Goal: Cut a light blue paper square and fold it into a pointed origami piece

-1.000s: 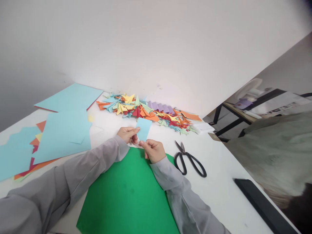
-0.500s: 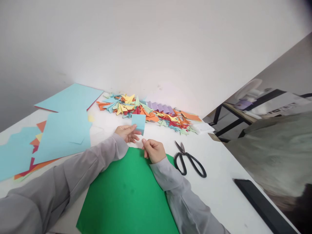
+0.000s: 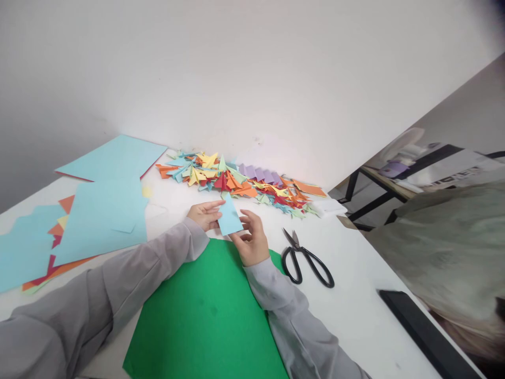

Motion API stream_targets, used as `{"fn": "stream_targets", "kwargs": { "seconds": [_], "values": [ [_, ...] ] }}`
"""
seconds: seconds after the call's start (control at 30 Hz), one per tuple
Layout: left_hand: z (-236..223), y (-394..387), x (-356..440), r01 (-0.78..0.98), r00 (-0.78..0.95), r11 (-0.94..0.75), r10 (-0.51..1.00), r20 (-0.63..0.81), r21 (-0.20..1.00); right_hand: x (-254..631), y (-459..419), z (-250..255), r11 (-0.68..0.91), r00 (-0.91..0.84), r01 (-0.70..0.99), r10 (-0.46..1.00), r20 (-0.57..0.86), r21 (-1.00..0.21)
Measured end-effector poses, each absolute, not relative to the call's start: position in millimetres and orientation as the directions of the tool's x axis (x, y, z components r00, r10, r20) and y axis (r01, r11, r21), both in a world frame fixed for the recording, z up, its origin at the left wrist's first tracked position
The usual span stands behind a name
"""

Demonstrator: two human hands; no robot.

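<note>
Light-blue paper slip [image 3: 230, 216], long axis pointing roughly toward the far edge of the table [image 3: 343, 326]: left hand [image 3: 205, 215] pinches its left side; right hand [image 3: 252, 239], spread, brackets its near-right corner.

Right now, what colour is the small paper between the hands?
Light blue: the small paper shows best in the head view.

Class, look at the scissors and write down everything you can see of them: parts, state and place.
The scissors have two large black handle loops and short, pointed blades that look like dark metal. They are partly open, with the blades apart. They lie on the white table, right of the green sheet, with the blades pointing to the far side. Neither the left hand nor the right hand touches them. Whether the left loop touches the sheet is hard to tell.
</note>
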State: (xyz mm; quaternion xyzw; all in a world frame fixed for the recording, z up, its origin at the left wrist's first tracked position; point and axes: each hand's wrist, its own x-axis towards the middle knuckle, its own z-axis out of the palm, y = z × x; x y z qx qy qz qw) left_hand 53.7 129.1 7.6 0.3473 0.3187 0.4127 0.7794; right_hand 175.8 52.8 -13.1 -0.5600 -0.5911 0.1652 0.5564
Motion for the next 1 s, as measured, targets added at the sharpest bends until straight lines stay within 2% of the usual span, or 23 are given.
{"fn": "stream_targets", "kwargs": {
  "seconds": [0.1, 0.23, 0.47, 0.57, 0.67, 0.8, 0.9, 1.0],
  "values": [
    [9, 129, 52, -0.394, 0.479, 0.430, 0.850, -0.218, 0.813, 177, 51, -12, 0.368, 0.106, 0.592, 0.847, 0.521, -0.718],
    [6, 130, 53, -0.349, 0.475, 0.428, 0.848, -0.237, 0.834, 177, 49, -12, 0.349, 0.072, 0.619, 0.867, 0.493, -0.704],
    [-2, 130, 55, -0.366, 0.514, 0.368, 0.846, -0.144, 0.855, 176, 53, -13, 0.342, 0.243, 0.556, 0.805, 0.542, -0.757],
    [-3, 130, 55, -0.336, 0.542, 0.376, 0.827, -0.149, 0.864, 176, 53, -13, 0.311, 0.300, 0.521, 0.805, 0.512, -0.795],
    [-4, 130, 56, -0.301, 0.556, 0.381, 0.815, -0.164, 0.874, 177, 53, -13, 0.237, 0.357, 0.439, 0.839, 0.410, -0.867],
    [-2, 127, 56, -0.268, 0.564, 0.337, 0.814, -0.137, 0.902, 177, 55, -13, 0.175, 0.389, 0.214, 0.887, 0.248, -0.961],
    [4, 123, 54, -0.243, 0.572, 0.277, 0.815, -0.093, 0.930, 177, 57, -12, 0.209, 0.416, 0.080, 0.882, 0.223, -0.975],
    [9, 120, 53, -0.208, 0.560, 0.248, 0.823, -0.093, 0.946, 176, 58, -10, 0.213, 0.418, 0.039, 0.884, 0.209, -0.976]
  ]
}}
